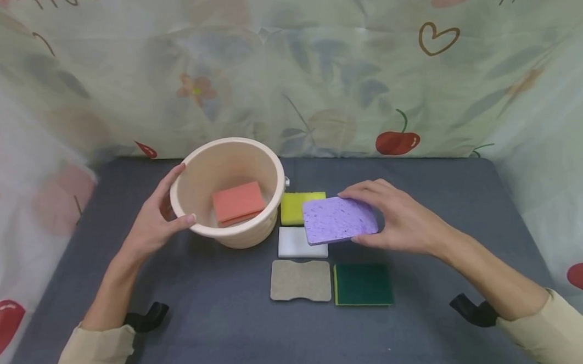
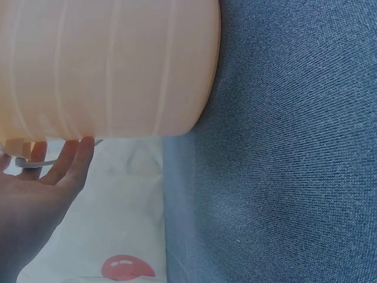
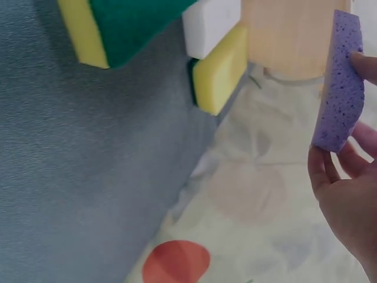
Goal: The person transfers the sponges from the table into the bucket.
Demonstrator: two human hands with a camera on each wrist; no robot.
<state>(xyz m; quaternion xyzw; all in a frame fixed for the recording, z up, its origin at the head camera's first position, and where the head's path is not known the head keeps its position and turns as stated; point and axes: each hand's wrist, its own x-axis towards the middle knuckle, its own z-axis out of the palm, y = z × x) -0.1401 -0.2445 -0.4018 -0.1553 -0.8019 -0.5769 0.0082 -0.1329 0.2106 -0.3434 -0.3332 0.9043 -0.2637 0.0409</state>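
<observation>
A purple sponge [image 1: 340, 220] is pinched between the thumb and fingers of my right hand [image 1: 398, 218], raised over the sponges in the head view. The right wrist view shows the purple sponge [image 3: 341, 82] gripped at its edges, off the table. My left hand [image 1: 156, 219] holds the cream bucket [image 1: 241, 238] at its left side, thumb over the rim and fingers around the outside. In the left wrist view those fingers [image 2: 76, 162] lie against the bucket's wall. Inside the bucket lies a salmon-coloured sponge [image 1: 238, 201], its underside partly hidden.
Right of the bucket, a yellow sponge [image 1: 292, 208] and a white sponge [image 1: 300, 243] lie partly behind the purple one. Nearer are a grey-beige notched sponge [image 1: 301, 281] and a green-topped scouring sponge [image 1: 363, 285]. A printed curtain [image 1: 278, 66] hangs behind the dark table [image 1: 263, 340].
</observation>
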